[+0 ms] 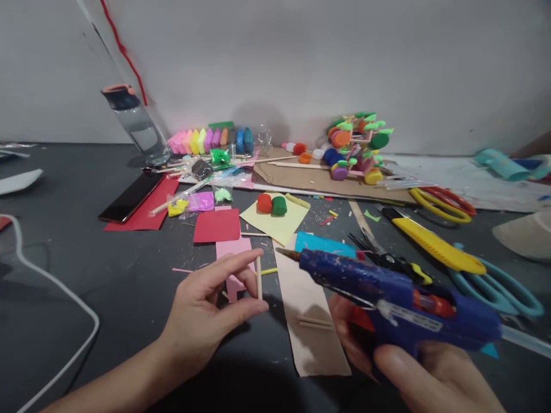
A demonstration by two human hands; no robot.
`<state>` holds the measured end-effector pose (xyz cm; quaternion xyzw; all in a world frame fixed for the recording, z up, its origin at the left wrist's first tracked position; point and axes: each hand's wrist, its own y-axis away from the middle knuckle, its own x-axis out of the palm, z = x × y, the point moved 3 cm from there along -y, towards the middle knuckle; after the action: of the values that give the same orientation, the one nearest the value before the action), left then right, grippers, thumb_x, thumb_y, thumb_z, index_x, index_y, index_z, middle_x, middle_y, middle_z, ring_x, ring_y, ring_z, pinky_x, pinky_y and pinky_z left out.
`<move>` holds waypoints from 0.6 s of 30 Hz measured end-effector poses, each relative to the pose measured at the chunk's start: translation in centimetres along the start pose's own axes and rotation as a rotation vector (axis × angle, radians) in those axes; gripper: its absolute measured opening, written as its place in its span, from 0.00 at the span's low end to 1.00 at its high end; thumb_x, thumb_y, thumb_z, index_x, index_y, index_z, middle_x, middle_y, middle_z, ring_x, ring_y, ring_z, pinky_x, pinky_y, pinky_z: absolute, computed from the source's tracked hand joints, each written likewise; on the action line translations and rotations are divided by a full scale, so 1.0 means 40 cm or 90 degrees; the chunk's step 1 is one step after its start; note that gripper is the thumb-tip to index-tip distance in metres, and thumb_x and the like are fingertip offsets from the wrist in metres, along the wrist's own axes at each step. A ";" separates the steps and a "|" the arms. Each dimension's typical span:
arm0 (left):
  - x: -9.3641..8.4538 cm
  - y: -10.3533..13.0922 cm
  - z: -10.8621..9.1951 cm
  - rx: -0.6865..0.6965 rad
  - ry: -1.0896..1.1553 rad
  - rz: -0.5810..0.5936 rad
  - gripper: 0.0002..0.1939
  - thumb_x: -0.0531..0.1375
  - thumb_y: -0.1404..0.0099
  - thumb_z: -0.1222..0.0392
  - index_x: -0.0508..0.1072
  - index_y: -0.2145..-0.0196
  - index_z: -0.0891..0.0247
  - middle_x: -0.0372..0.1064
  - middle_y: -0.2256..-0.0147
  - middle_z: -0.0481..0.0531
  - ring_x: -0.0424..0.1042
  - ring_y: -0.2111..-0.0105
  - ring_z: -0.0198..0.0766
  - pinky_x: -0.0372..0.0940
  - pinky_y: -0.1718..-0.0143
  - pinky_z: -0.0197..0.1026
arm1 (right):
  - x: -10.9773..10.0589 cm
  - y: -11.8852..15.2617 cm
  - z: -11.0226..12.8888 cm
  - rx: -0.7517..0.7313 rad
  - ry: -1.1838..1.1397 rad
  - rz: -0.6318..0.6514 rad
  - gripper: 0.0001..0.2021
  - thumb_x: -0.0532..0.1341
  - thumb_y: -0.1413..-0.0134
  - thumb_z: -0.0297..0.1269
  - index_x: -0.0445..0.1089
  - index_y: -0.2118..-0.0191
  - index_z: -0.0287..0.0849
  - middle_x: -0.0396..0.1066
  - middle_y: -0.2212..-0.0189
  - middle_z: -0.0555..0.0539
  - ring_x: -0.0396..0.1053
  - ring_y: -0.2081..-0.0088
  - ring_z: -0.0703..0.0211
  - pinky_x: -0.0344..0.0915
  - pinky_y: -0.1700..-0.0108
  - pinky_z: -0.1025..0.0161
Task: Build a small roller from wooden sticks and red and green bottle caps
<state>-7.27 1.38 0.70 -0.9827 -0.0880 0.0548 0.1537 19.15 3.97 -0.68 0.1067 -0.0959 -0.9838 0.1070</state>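
Note:
Between the thumb and forefinger of my left hand (206, 304) a short wooden stick (259, 278) stands upright, gripped by its two ends. My right hand (413, 367) is wrapped round the handle of a blue hot glue gun (365, 281). Its nozzle points left, close to the stick's top end; whether they touch I cannot tell. Below the gun lies a beige cardboard strip (301, 350) with thin sticks (315, 322) on it. Pink paper (232, 248) lies behind my left hand. A yellow paper square (279, 226) carries a red lump (264, 203) and a green lump (279, 206).
A yellow utility knife (439, 244), black-handled pliers (387, 261) and blue-handled scissors (503, 292) lie at right. Further back are a colourful bottle-cap model (359, 149), clay blocks (210, 140) and a water bottle (140, 129). A phone (131, 198) and a white cable (81, 304) lie left.

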 end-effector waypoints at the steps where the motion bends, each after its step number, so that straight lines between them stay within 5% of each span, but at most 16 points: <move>1: 0.004 0.004 0.002 -0.041 0.018 -0.001 0.27 0.73 0.45 0.67 0.80 0.49 0.50 0.76 0.73 0.45 0.73 0.73 0.31 0.68 0.69 0.31 | 0.022 -0.006 0.015 0.025 0.000 0.015 0.16 0.72 0.59 0.55 0.80 0.71 0.48 0.78 0.73 0.42 0.76 0.70 0.45 0.76 0.68 0.54; 4: 0.022 0.020 0.002 -0.086 0.026 0.030 0.26 0.74 0.47 0.66 0.81 0.51 0.48 0.77 0.74 0.43 0.74 0.75 0.30 0.69 0.69 0.29 | 0.089 -0.024 0.055 0.050 -0.070 0.025 0.15 0.74 0.60 0.51 0.78 0.71 0.47 0.75 0.77 0.47 0.72 0.75 0.53 0.74 0.72 0.59; 9: 0.058 0.042 -0.009 0.064 -0.057 0.131 0.28 0.71 0.40 0.65 0.74 0.43 0.50 0.79 0.68 0.45 0.77 0.67 0.34 0.71 0.58 0.35 | 0.171 -0.025 0.058 0.065 -0.217 0.085 0.16 0.75 0.58 0.49 0.77 0.68 0.45 0.70 0.78 0.50 0.66 0.77 0.61 0.67 0.75 0.66; 14: 0.081 0.045 -0.021 0.170 -0.093 0.182 0.25 0.67 0.35 0.63 0.70 0.41 0.60 0.78 0.68 0.48 0.75 0.66 0.34 0.70 0.57 0.36 | 0.189 -0.017 0.054 0.082 -0.299 0.108 0.14 0.74 0.55 0.46 0.74 0.69 0.43 0.69 0.77 0.52 0.65 0.76 0.65 0.64 0.74 0.70; 18: 0.080 0.044 -0.022 0.171 -0.115 0.195 0.28 0.68 0.36 0.61 0.67 0.40 0.59 0.78 0.64 0.48 0.75 0.63 0.34 0.69 0.54 0.35 | 0.184 -0.015 0.052 0.095 -0.321 0.112 0.15 0.75 0.56 0.45 0.73 0.68 0.43 0.68 0.76 0.53 0.62 0.77 0.69 0.61 0.76 0.72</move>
<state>-3.76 0.07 0.73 -0.9465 0.0567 0.1761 0.2645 11.54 3.21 -0.20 -0.1429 -0.2006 -0.9565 0.1563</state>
